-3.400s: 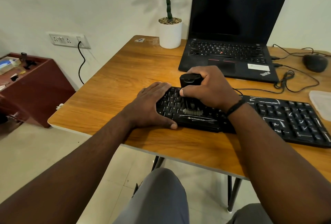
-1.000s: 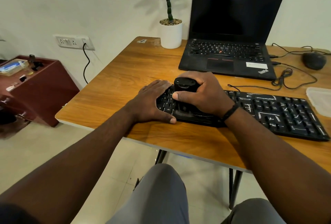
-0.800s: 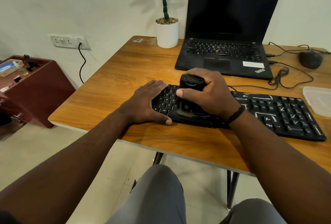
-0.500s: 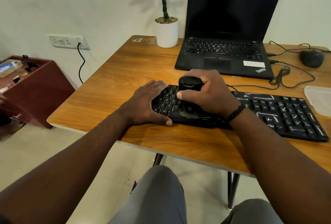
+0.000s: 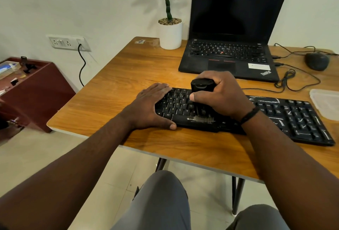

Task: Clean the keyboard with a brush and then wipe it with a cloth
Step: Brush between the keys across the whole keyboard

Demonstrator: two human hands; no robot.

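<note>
A black keyboard [image 5: 286, 117] with white dust streaks lies across the wooden table [image 5: 117, 92]. My right hand [image 5: 222, 95] grips a black brush [image 5: 201, 90] held upright, its pale bristles touching the keyboard's front edge near the space bar. My left hand [image 5: 148, 108] rests flat on the keyboard's left end, fingers straight, thumb along the front edge. No cloth is in view.
An open black laptop [image 5: 229, 53] stands behind the keyboard, with a white potted plant [image 5: 170, 33] to its left. A black mouse [image 5: 317, 61] and loose cables [image 5: 293, 81] lie at the right. A translucent plastic lid [image 5: 326, 103] sits at the right edge.
The brush has moved toward me over the keys, its bristles now at the keyboard's front edge. My left hand has stayed on the keyboard's left end.
</note>
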